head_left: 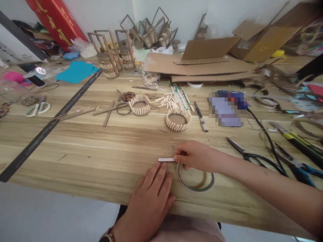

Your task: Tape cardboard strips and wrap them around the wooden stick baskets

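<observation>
The left hand (148,195) lies palm-down, fingers (161,174) slightly spread; the right hand (188,154) pinches the strip (166,159) at three o'clock. I'd keep it straight along the tabletop (101,148).

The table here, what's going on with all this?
A person is working at the table with bare hands. The right hand pinches a thin white strip; the left hand lies palm down, fingertips by its near edge. A ring rests on the table, partly hidden by the right hand; whether it joins the strip I can't tell. Farther back stand two stick-walled cups beside loose sticks. Black scissors lie to the right, untouched.
</observation>
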Demonstrator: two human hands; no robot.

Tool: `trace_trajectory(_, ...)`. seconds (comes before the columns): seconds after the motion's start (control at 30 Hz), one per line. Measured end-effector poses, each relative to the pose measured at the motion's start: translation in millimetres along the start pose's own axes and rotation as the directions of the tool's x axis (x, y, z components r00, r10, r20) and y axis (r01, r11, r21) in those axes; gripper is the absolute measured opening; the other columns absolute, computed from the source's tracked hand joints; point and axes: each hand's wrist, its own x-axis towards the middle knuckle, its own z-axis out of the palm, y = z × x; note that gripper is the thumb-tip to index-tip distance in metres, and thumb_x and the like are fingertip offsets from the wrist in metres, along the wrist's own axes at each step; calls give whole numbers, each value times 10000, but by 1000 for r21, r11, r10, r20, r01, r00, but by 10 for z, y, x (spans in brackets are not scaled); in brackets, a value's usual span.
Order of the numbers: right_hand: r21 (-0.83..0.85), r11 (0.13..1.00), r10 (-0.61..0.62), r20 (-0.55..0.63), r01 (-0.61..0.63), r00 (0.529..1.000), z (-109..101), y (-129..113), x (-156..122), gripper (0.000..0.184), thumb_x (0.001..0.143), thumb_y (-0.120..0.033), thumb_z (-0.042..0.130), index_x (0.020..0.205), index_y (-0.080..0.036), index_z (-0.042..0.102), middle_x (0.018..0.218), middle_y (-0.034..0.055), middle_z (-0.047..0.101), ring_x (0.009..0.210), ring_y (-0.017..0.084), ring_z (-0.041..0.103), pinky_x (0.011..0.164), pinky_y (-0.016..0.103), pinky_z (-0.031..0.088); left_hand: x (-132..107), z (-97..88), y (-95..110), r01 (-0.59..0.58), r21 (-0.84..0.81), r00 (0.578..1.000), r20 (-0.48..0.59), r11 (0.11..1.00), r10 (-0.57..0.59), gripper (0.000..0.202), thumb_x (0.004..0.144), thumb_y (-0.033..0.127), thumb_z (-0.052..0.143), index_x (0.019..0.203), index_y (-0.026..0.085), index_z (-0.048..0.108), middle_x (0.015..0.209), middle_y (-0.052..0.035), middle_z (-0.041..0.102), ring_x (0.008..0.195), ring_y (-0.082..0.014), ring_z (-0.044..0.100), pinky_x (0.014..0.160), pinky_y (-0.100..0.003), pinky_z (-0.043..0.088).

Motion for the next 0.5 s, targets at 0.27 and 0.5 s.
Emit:
trace_trajectory(0.27,-63,998,17,-5,-18,1000,-1,-29,10,206,865,-258,512,696,-186,605,616,15,697,592,148,602,537,228,359,6,-6,1,-11,5,1000,13,1000,11,376,989,366,411,1234,137,580,1351,-126,596,1242,-300,546,960,-420,513)
trace_trajectory(0.5,-94,995,20,-7,-21,1000,4,-41,7,206,868,-253,510,712,-183,625,613,10,699,590,143,609,538,226,356,-7,-10,9,0,-20,1000,1,1000,0,340,975,344,438,1202,137,584,1323,-167,602,1232,-320,554,935,-448,541)
